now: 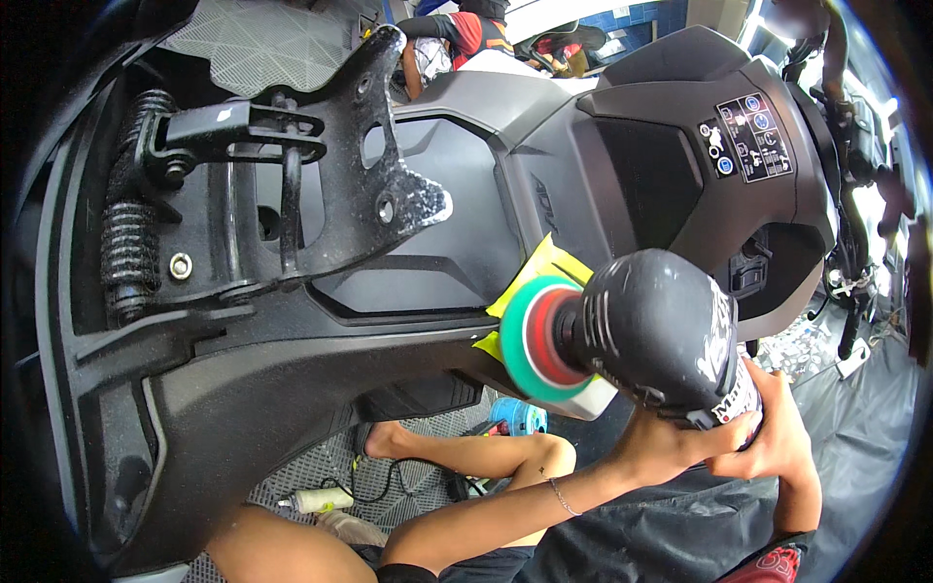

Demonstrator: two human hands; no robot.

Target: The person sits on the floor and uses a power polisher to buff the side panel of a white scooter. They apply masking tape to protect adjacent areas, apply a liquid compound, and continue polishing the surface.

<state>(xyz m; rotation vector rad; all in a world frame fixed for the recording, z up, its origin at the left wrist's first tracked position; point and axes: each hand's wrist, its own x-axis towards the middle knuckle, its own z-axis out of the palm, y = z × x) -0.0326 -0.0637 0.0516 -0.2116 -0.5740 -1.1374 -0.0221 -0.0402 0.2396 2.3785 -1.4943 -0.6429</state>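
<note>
A black power polisher [646, 321] with a red backing plate and a green foam pad [520, 364] is in both my hands. My left hand [671, 449], with a thin bracelet at the wrist, closes round the lower part of its body. Opposite it, my right hand [777, 432] wraps the same part from the right, its fingers partly hidden. The pad stands on edge by the lower side of a dark grey scooter body [428, 209], close to yellow masking tape [549, 260]. Whether the pad touches the panel I cannot tell.
A black metal bracket [340, 185] and a coil spring [129, 248] stick up at the left. Below lie a pale bottle [323, 500], a black cable [389, 483] and a blue round item [518, 416]. Another person [468, 34] is at the top. Black sheeting [865, 466] hangs at right.
</note>
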